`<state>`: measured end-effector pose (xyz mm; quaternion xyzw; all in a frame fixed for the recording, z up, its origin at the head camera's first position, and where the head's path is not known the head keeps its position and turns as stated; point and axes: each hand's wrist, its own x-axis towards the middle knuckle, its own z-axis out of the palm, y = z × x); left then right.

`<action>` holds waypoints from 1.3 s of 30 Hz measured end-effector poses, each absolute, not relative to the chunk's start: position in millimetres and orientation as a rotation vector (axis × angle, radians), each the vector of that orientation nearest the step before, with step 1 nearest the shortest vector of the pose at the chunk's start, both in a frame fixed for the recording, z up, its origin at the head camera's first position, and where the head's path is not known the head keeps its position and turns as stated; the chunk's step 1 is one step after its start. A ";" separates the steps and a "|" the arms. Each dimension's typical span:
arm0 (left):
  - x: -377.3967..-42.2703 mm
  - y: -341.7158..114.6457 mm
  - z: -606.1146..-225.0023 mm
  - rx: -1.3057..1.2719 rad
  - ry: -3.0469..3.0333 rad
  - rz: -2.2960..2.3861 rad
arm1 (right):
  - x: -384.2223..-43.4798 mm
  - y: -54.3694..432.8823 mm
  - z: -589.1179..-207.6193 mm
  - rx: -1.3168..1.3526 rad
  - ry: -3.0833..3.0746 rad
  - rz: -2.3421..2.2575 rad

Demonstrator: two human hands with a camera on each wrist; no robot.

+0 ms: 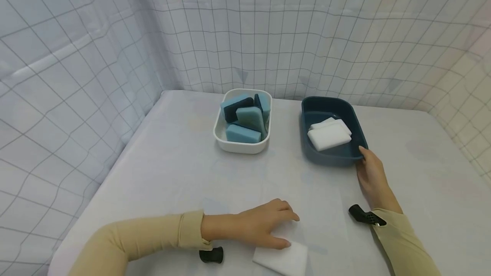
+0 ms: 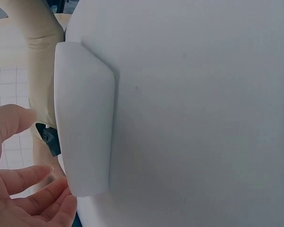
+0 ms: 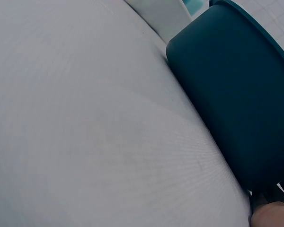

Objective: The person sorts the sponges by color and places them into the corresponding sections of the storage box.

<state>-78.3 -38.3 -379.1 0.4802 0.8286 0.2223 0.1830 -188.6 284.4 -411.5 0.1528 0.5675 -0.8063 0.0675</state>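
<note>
My left hand [image 1: 261,225] is over the near table, fingers spread and slightly bent, its thumb at the edge of a white sponge block [image 1: 284,259]. In the left wrist view the relaxed fingers [image 2: 42,194] come close to one end of that block. At the far right, my right hand [image 1: 374,180] holds the near right corner of a dark blue tub [image 1: 326,159], thumb over the rim and the other fingers outside and below. White sponge blocks [image 1: 330,136] lie stacked inside this tub. From the right wrist, mostly its outer wall [image 3: 232,94] shows.
Left of the blue tub stands a white tub [image 1: 241,148] with several blue sponges [image 1: 249,118], some with dark faces. A white cloth [image 1: 172,161] covers the table. Gridded curtains [image 1: 245,33] close off the back and both sides. Black wrist mounts [image 1: 366,216] sit at both sleeves.
</note>
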 end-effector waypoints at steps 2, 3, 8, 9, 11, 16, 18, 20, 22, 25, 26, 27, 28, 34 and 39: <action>-75.4 -38.3 -379.9 1.391 2.320 0.625 | -188.8 284.8 -411.9 0.444 1.710 -2.435; -74.2 -38.6 -380.0 1.407 2.311 0.621 | -189.0 284.8 -412.1 0.438 1.712 -2.440; -69.1 -41.7 -379.4 1.447 2.261 0.599 | -190.5 284.3 -412.2 0.445 1.729 -2.437; -68.1 -42.5 -379.4 1.461 2.256 0.593 | -190.9 284.4 -412.1 0.444 1.723 -2.442; -65.8 -44.3 -379.3 1.493 2.251 0.585 | -191.5 284.6 -412.0 0.447 1.705 -2.457; -59.4 -48.7 -380.1 1.580 2.267 0.555 | -191.7 284.7 -412.4 0.427 1.698 -2.475; -57.6 -50.2 -380.8 1.598 2.271 0.548 | -191.5 284.6 -412.8 0.404 1.711 -2.471; -56.6 -51.5 -381.4 1.611 2.268 0.549 | -191.3 284.5 -413.3 0.389 1.722 -2.463; -56.5 -52.9 -382.0 1.621 2.259 0.556 | -191.1 284.6 -413.6 0.378 1.723 -2.457; -57.3 -55.6 -382.5 1.639 2.246 0.550 | -190.8 284.7 -413.2 0.394 1.700 -2.466; -57.5 -56.9 -382.6 1.637 2.239 0.547 | -190.7 284.6 -412.9 0.407 1.694 -2.468; -57.7 -58.3 -382.6 1.635 2.233 0.543 | -190.9 284.9 -412.8 0.415 1.688 -2.474; -57.9 -59.7 -382.6 1.628 2.224 0.543 | -190.9 285.0 -412.6 0.422 1.681 -2.478; -57.2 -66.7 -381.6 1.592 2.226 0.557 | -191.0 285.2 -413.1 0.410 1.675 -2.493; -57.6 -68.1 -381.6 1.595 2.234 0.550 | -191.2 284.5 -413.5 0.388 1.694 -2.484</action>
